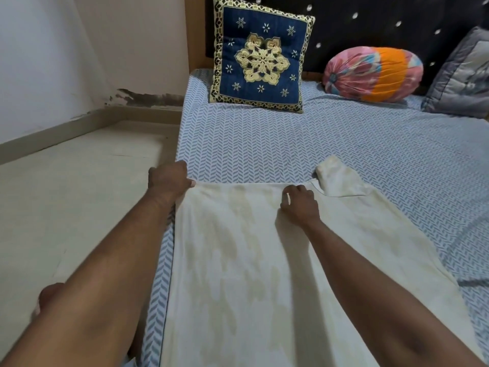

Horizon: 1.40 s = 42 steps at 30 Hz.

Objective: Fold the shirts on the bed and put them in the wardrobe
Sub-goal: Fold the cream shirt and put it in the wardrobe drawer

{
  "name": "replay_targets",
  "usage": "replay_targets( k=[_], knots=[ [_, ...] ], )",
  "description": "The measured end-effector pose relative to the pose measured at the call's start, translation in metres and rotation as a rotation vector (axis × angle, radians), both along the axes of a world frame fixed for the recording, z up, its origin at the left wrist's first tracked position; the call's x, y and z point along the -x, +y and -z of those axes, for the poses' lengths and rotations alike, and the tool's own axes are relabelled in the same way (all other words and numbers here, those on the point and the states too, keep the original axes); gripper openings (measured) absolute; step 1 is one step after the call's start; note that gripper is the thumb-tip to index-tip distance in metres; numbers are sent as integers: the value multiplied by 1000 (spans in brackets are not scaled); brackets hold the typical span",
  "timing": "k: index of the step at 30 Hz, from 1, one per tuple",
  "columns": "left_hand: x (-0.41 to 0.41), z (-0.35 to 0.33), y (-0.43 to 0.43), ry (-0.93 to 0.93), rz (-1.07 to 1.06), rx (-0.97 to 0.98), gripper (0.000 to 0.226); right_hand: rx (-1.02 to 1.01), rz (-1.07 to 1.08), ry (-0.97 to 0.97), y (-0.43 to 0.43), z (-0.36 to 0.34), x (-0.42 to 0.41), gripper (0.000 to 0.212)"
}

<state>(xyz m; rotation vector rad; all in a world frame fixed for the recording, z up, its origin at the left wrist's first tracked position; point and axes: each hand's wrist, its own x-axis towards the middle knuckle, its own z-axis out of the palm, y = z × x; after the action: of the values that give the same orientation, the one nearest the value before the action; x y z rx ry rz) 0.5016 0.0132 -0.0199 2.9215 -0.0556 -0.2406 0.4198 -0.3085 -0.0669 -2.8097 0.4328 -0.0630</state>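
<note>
From the head view, a pale cream shirt point(238, 260) lies flat along the near left part of the bed point(344, 144), its far edge toward the pillows and its near end cut off by the bottom of the frame. One sleeve point(341, 178) sticks out past the far right corner of the shirt, folded on itself; the other sleeve cannot be seen. The left hand point(169, 177) pinches the shirt's far left corner, fingers curled closed on the cloth, right at the bed's left edge. The right hand point(299, 202) rests on the shirt's far edge, fingers bent down and gripping the fabric near the sleeve; the fingertips are tucked under and hard to make out. Beyond the shirt, a blue patterned cushion point(260, 54) leans on the dark headboard point(383, 25), with a pink and orange bolster point(373, 74) to its right and a grey pillow point(460, 80) partly cut off at the right edge.
</note>
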Motion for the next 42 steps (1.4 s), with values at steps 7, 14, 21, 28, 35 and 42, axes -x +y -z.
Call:
replay_targets(
  k=[7, 14, 21, 28, 35, 42],
  knots=[
    [46, 8, -108, 1, 233, -76, 89, -254, 197, -167, -41, -9, -18, 26],
    [68, 15, -161, 319, 226, -235, 124, -254, 618, -52, -166, -31, -47, 52],
    [65, 19, -173, 330, 223, -253, 127, -159, 416, 191, -207, -21, -74, 43],
    [57, 37, -176, 299, 257, -252, 133, -303, 647, -96, -229, -14, -74, 34],
    [57, 43, -173, 258, 261, -236, 133, -272, 460, -292, -216, -19, -26, 47],
    [110, 27, -161, 123, 221, -277, 89, -255, 164, -268, -84, 12, 81, 25]
  ],
)
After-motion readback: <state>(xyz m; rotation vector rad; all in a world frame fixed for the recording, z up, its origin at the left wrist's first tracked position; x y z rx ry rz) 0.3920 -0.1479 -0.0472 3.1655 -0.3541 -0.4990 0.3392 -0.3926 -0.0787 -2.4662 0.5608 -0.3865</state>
